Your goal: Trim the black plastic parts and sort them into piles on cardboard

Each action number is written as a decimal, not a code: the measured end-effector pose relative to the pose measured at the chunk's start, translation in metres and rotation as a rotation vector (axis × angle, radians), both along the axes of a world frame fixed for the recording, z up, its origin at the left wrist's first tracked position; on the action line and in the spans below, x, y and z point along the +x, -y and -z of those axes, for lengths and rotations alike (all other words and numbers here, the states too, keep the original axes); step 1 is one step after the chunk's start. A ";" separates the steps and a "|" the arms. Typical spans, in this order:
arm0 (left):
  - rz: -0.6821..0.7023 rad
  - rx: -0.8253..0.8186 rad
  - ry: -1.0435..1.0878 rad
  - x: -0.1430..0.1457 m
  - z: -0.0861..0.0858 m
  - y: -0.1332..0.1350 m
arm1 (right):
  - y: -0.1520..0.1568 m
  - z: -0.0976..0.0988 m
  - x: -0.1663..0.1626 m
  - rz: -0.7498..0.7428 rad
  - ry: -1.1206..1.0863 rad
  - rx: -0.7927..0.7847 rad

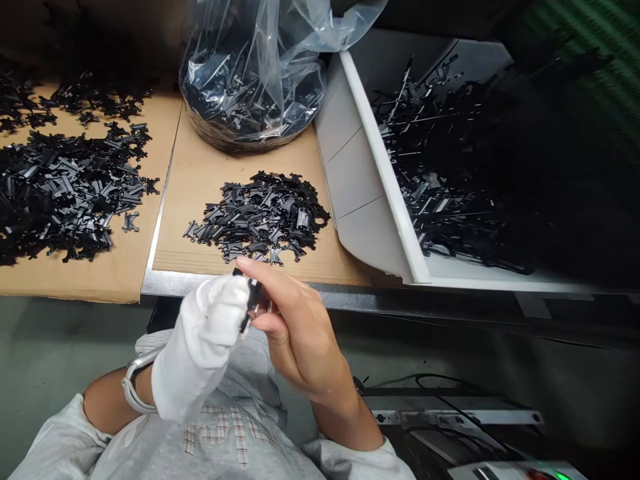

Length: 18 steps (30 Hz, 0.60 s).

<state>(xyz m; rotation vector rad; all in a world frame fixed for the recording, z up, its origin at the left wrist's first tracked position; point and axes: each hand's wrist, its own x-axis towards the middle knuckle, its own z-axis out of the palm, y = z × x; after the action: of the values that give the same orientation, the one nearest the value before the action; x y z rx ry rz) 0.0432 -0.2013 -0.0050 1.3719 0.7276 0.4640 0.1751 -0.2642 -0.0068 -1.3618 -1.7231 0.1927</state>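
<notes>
My left hand (213, 320), in a white glove, is closed around a small black plastic part (254, 297) in front of the table edge. My bare right hand (300, 320) pinches the same part from the other side, its index finger over the top and its thumb below. Much of the part is hidden by the fingers. Just beyond my hands, a pile of small black plastic parts (265, 213) lies on the cardboard-covered table. The loose ones there have forked ends.
A clear plastic bag (250, 87) of black parts stands behind the pile. A white box (357, 153) on the right holds long black pieces. More black parts (65, 193) spread over the cardboard at left. A metal strip (350, 300) runs along the table's front edge.
</notes>
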 end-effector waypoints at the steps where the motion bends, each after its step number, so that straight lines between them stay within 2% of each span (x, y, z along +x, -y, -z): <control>1: -0.035 -0.023 0.038 0.001 0.001 0.000 | 0.000 -0.001 0.000 -0.007 -0.008 -0.007; 4: -0.095 -0.073 0.096 0.002 0.003 0.001 | 0.000 -0.002 -0.001 -0.008 -0.017 -0.022; 10: -0.159 -0.047 0.044 0.004 0.005 0.003 | -0.001 0.000 -0.003 -0.005 -0.037 -0.024; 18: -0.115 0.031 0.012 0.005 0.008 0.001 | -0.003 0.005 0.001 -0.042 -0.100 0.030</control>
<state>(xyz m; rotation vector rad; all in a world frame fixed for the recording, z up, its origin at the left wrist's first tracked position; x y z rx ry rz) 0.0481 -0.2027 -0.0126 1.3597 0.7952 0.5759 0.1761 -0.2612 -0.0114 -1.2740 -1.6662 0.2537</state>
